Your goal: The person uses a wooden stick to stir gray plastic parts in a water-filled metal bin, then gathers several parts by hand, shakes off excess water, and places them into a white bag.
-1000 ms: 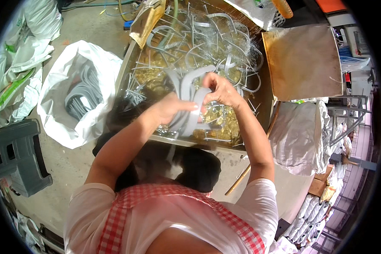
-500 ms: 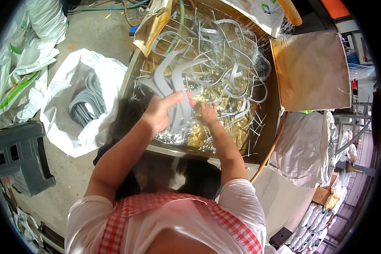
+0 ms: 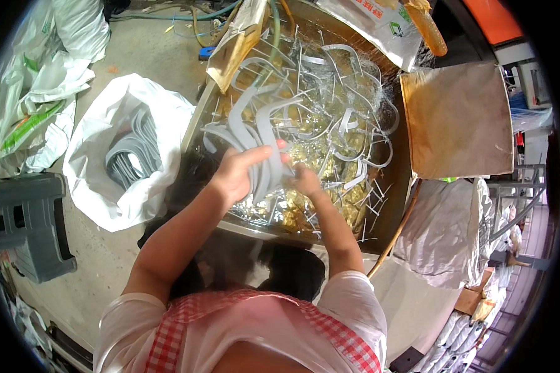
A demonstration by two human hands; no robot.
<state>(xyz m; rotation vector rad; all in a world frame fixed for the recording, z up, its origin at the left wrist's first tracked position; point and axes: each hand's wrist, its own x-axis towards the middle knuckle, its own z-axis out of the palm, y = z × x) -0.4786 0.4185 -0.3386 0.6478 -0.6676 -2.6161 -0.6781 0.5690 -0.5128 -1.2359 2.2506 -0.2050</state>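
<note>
My left hand (image 3: 238,173) is closed around several curved grey plastic strips (image 3: 266,127), its thumb lying across them. They stand above a metal tub (image 3: 399,211) of water. Close to their lower right side is my right hand (image 3: 305,180), its fingers curled and blurred; whether it grips a strip I cannot make out. Beyond my hands, thin pale plastic sprues and curved strips (image 3: 348,118) lie tangled in the water. To the left, a white sack (image 3: 84,174) stands open on the floor with similar grey curved pieces (image 3: 134,149) stacked inside.
A grey plastic step stool (image 3: 34,224) stands at the far left, below white bags (image 3: 43,118). Stained cardboard sheets (image 3: 457,121) border the tub at its right and upper left. A hose (image 3: 274,37) runs into the tub; a brown pipe (image 3: 395,233) passes its right side.
The whole view has shifted slightly. My right hand has drawn its fingers in and sits a little lower beside the strips. My left hand keeps its hold on them.
</note>
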